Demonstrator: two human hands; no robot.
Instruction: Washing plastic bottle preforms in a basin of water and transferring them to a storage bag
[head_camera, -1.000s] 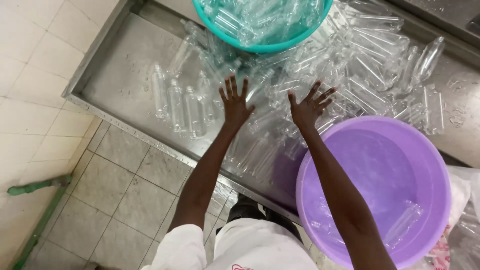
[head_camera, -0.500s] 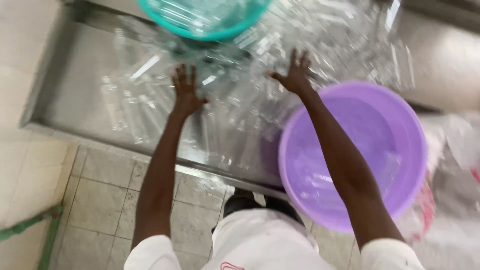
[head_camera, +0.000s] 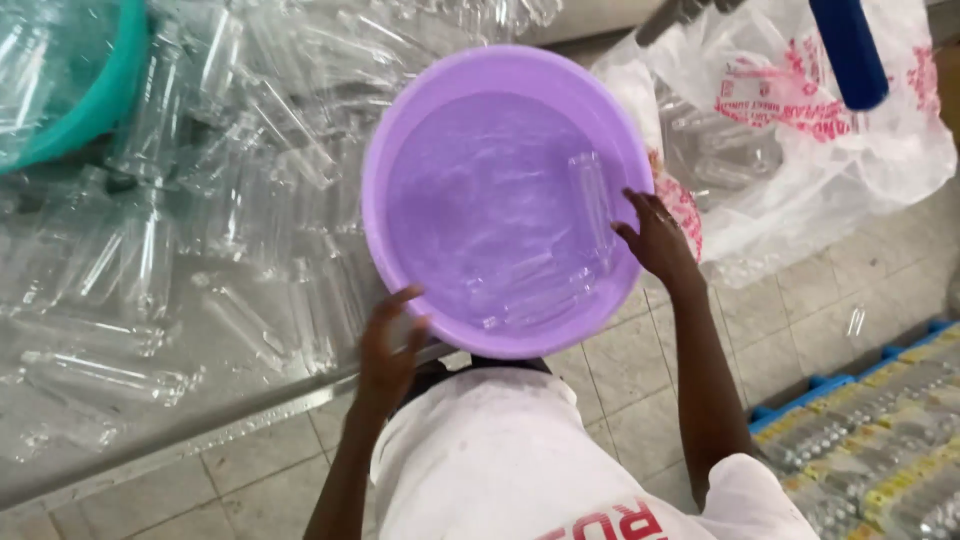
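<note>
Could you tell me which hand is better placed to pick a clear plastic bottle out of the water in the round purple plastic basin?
Right. The right hand curls over the round purple plastic basin rim beside a clear plastic bottle; the left hand grips outside.

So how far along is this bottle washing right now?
Done: two or three clear bottles lie in the purple basin. In hand: left hand and right hand grip its rim. Left: many loose bottles on the steel table.
</note>
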